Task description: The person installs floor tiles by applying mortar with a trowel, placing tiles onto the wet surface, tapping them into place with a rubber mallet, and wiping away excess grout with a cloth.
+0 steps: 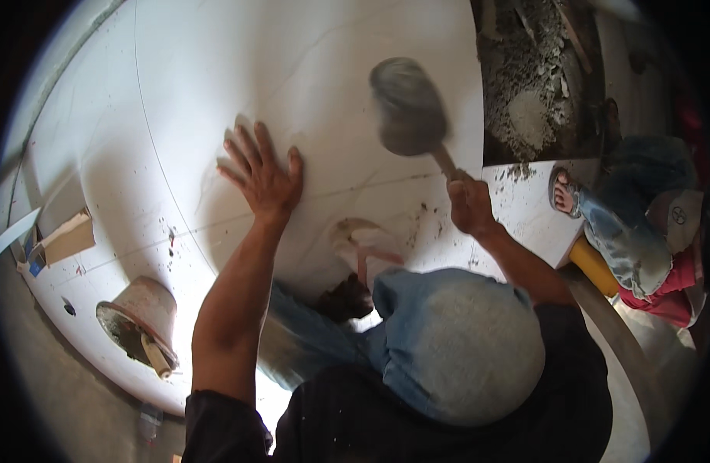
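My left hand point(264, 174) lies palm down on a large white floor tile point(324, 85), its fingers spread and nothing in it. Raised over the same tile is a dark-headed mallet point(409, 108), slightly blurred, with my right hand point(471, 202) closed round its light handle. Between my forearms, near my bent knee point(459, 347), a pale round thing with a reddish bar point(380, 255) sits on the floor; glare hides what it is. Crumbs of dark mortar dot the surface near the tile joint.
At the right, an untiled strip holds loose grey mortar point(536, 116). Beside it a co-worker's sandalled foot point(563, 193) rests near a yellow object point(590, 266). A tipped bucket point(139, 316) with a wooden-handled tool point(156, 356) lies left, below torn cardboard point(68, 238).
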A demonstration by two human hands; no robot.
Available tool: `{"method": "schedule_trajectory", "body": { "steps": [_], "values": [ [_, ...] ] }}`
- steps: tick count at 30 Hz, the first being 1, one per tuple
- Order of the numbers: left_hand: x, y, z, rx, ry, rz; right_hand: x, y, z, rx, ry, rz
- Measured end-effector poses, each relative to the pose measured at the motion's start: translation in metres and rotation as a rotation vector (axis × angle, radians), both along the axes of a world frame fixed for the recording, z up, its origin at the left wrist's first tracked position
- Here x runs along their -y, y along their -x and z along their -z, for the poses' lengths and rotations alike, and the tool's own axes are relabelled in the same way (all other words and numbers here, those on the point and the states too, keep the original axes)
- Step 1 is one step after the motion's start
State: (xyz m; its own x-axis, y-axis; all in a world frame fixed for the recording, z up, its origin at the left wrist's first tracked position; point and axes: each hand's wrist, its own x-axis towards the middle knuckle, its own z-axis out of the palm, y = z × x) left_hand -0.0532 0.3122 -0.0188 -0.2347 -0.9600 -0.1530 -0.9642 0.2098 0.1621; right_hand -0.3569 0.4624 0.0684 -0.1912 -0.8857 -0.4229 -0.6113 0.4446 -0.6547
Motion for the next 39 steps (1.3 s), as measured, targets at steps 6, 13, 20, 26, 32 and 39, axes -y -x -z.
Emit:
{"method": "schedule_trajectory", "body": {
  "steps": [6, 13, 20, 26, 32, 39],
  "values": [
    [0.005, 0.004, 0.002, 0.023, 0.001, -0.008, 0.000, 0.010, 0.021, -0.062, -0.137, -0.063],
    [0.002, 0.000, -0.007, -0.002, -0.027, -0.026, 0.011, -0.022, -0.012, 0.128, -0.003, 0.051],
    [0.005, 0.004, -0.011, -0.137, -0.072, 0.714, -0.045, -0.019, 0.038, -0.035, -0.039, 0.059],
    [0.008, 0.001, -0.018, -0.138, -0.120, 0.676, -0.059, -0.031, 0.039, 0.043, 0.032, 0.103],
    [-0.004, -0.001, -0.020, -0.117, -0.172, 0.669, -0.067, -0.033, 0.030, 0.034, 0.166, 0.024],
    [0.013, 0.008, -0.019, -0.135, -0.112, 0.668, -0.064, -0.028, 0.032, 0.131, 0.009, 0.235]
  ]
}}
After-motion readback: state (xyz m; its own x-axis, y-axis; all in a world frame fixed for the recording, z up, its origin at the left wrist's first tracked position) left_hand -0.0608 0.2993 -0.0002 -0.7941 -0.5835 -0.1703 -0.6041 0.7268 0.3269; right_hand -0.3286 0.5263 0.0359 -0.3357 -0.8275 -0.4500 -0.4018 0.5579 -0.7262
